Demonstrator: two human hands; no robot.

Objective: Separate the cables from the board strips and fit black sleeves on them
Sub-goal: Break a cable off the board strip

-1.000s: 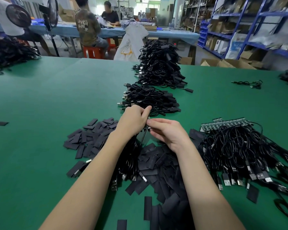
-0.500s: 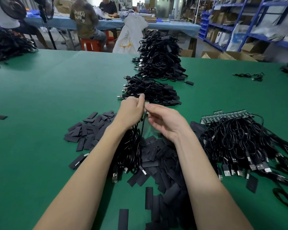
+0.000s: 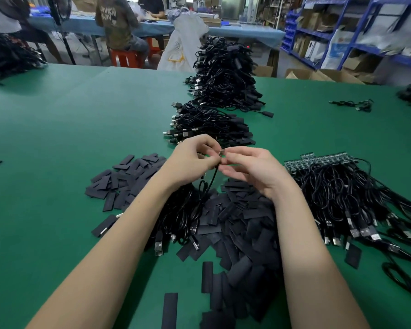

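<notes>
My forearms cover much of the sleeve pile point(image 3: 235, 224). I can't make out the tiny piece point(image 3: 221, 153) pinched between both hands' fingertips. The bottom edge cuts off the nearest sleeves; the right-hand shelves point(image 3: 365, 32) are blurred.

Two bare hands met above the middle of the green desk point(image 3: 69, 143). Left hand point(image 3: 190, 162) and right hand point(image 3: 254, 169) both pinched the small end piece point(image 3: 221, 153) of one black cable point(image 3: 211, 179), which hung down into a loose bundle of cables point(image 3: 183, 214) under the left forearm. Flat black sleeves point(image 3: 237, 224) lay heaped beneath the right forearm toward the near edge, with a smaller scatter of sleeves point(image 3: 126, 176) to the left. By the right edge lay board strips point(image 3: 318, 160) with cables attached point(image 3: 342, 198). Toward the far edge stood a low stack of cables point(image 3: 209, 127) and a taller one point(image 3: 223, 74) behind it. Beyond the desk, seated people point(image 3: 116, 22) at a blue table and blue shelving point(image 3: 342, 32).
</notes>
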